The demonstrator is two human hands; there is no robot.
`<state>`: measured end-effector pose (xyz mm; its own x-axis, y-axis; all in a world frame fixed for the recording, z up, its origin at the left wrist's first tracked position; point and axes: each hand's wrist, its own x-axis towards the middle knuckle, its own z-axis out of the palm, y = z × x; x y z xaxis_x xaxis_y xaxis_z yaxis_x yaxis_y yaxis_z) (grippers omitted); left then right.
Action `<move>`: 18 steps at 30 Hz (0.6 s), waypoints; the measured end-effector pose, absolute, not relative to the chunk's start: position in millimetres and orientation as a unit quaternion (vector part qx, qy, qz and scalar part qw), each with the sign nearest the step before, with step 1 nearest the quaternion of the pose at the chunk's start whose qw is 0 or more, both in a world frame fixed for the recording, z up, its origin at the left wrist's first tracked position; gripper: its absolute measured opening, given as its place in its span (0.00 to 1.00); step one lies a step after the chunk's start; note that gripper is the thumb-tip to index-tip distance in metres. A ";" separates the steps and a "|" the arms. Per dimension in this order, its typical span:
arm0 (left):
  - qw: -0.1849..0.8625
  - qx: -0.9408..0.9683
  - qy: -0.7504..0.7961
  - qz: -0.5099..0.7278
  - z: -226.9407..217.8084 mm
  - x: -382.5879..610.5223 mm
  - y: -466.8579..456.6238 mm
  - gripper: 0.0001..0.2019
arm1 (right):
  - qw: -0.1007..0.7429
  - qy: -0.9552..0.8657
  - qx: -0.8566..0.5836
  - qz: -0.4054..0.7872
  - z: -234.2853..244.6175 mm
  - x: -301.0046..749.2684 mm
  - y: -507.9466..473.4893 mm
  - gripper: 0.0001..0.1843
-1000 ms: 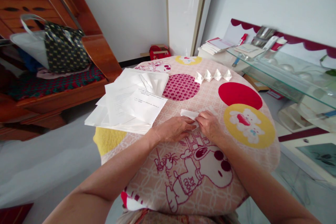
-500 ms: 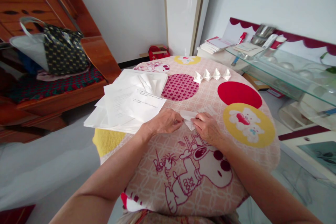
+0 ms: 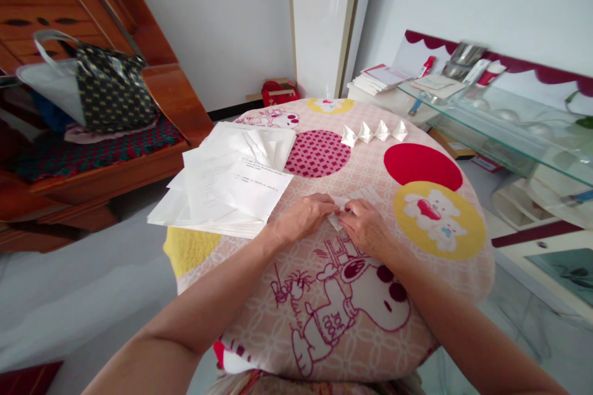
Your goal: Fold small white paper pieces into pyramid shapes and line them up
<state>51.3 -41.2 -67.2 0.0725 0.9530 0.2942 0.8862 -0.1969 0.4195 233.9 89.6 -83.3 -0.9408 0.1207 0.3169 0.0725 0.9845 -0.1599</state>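
A small folded white paper (image 3: pixel 336 222) lies on the patterned tablecloth, its lower tip pointing towards me. My left hand (image 3: pixel 311 216) presses on its left side, fingers closed and bunched at the middle of the paper. From the right, my right hand (image 3: pixel 365 222) pinches the paper, thumb and forefinger almost meeting the left fingertips. The fingers cover much of the fold. Farther back stand several folded white paper boats (image 3: pixel 365 133) in a row. Left of my left hand is a stack of white sheets (image 3: pixel 222 197), some printed.
The round table wears a pink tablecloth (image 3: pixel 287 284) with cartoon figures. A glass shelf (image 3: pixel 519 129) with small items stands at the right. Beyond it sits a pile of papers (image 3: pixel 377 78). On the left is a wooden bench (image 3: pixel 171 99) with a dotted bag (image 3: pixel 111 86).
My left hand has slid right along the paper to meet my right hand, which has barely moved. The boats and the stack are where they were.
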 end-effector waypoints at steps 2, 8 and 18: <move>0.064 0.733 0.642 0.217 -74.0 49.3 -39.4 0.15 | 0.172 -0.980 -0.048 0.091 -83.2 234.8 90.0 0.12; 0.047 0.717 0.675 0.167 -76.6 44.6 -39.2 0.15 | 0.212 -0.965 -0.045 0.148 -84.0 236.5 95.1 0.16; 0.015 0.743 0.667 0.048 -66.2 52.9 -40.5 0.16 | 0.231 -0.937 -0.087 0.249 -83.8 234.4 100.7 0.14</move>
<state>52.9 -40.5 -66.2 0.1057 0.9931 0.0518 0.9902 -0.1099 0.0862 234.4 100.7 -83.8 -0.8785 0.2778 0.3886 0.0482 0.8610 -0.5064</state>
